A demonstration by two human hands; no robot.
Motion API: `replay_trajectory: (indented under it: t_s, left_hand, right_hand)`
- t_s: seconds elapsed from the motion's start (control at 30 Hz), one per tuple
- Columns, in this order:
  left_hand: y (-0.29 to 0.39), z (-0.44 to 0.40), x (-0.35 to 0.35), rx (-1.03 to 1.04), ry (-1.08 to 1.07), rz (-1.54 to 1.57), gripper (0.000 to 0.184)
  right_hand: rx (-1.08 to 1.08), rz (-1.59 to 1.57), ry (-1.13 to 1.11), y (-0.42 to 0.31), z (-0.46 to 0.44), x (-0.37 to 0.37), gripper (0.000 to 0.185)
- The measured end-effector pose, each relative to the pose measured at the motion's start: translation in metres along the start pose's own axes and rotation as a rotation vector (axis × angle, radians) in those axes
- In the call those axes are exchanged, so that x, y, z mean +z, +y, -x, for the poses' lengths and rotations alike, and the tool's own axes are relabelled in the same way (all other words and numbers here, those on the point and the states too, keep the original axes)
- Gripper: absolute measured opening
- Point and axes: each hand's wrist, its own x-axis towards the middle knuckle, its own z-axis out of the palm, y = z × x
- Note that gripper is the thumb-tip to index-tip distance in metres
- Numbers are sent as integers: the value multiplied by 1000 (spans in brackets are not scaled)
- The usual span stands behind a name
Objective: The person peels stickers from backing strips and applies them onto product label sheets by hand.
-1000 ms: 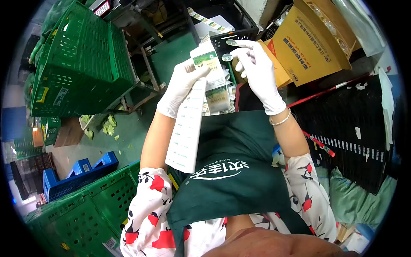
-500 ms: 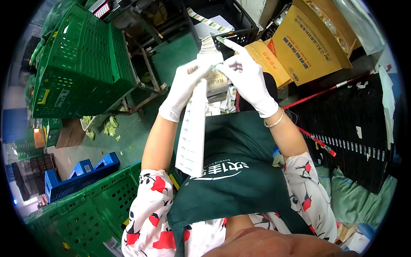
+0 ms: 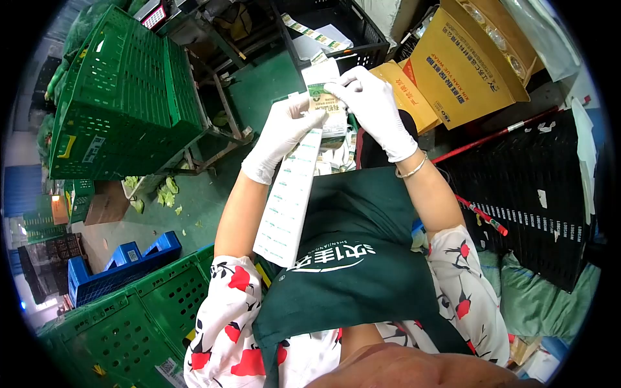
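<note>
My left hand (image 3: 284,132), in a white glove, is closed around a long white strip of labels (image 3: 288,200). The strip's lower end hangs over my dark green apron (image 3: 362,284), with rows of small green print showing. Above the left hand, a green and cream printed label (image 3: 328,116) faces up. My right hand (image 3: 378,113), also gloved, pinches the upper right edge of that label between thumb and fingers. Below and behind the hands lies a heap of similar labels (image 3: 339,158), partly hidden.
A black crate (image 3: 375,48) with a label strip and white sheet stands ahead. Green crates (image 3: 116,110) rest on a metal frame at left. A yellow cardboard box (image 3: 466,64), a red pole (image 3: 479,213) and black crates (image 3: 517,187) are at right. Leaves (image 3: 167,191) lie on the floor.
The printed label has turned to show its green and cream face. My right hand's fingers have bent down onto its edge, and the hanging strip has swung slightly left.
</note>
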Motion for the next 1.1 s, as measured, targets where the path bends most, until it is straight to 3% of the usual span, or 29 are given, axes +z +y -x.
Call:
replay_trajectory:
  t_s: [0.03, 0.07, 0.17, 0.2, 0.3, 0.4, 0.43, 0.5, 0.67, 0.77, 0.9, 1.07, 1.1]
  left_hand:
    - [-1, 0, -2, -11, 3, 12, 32]
    - [-2, 1, -5, -19, 7, 22, 32]
    - [-6, -1, -13, 75, 147, -66, 30]
    - [-9, -6, -17, 181, 251, -78, 28]
    - [-19, -19, -40, 326, 590, -56, 23]
    - [-22, -30, -53, 537, 828, -84, 23]
    - [-22, -29, -55, 514, 848, -113, 22]
    - [-20, -27, -56, 468, 881, -166, 22]
    - [-14, -29, -66, 414, 813, -223, 19]
    - [-1, -23, -59, 353, 757, -157, 18]
    - [-9, -24, -59, 420, 794, -397, 25]
    - [-5, -27, -46, 553, 984, -217, 24]
    - [-4, -28, -46, 577, 992, -221, 23]
  right_hand:
    - [-16, 104, 15, 3, -4, 1, 35]
    - [-498, 630, 104, 32, -9, 2, 42]
    - [246, -1, 53, 17, -11, -10, 45]
    - [296, -138, 3, 20, -6, -12, 32]
    - [115, -299, -85, 14, 24, -7, 41]
    - [79, -127, -181, -12, 67, 0, 50]
    - [1, 21, -118, -7, 77, 8, 44]
    - [145, -127, -143, -1, 83, 13, 38]
    - [21, -204, -58, 9, 74, 4, 18]
    - [70, -162, -79, 0, 68, -3, 17]
    - [46, -165, -22, -10, 63, -6, 17]
    - [52, -477, -22, -2, 69, 2, 52]
    - [45, -419, 2, -3, 69, 2, 51]
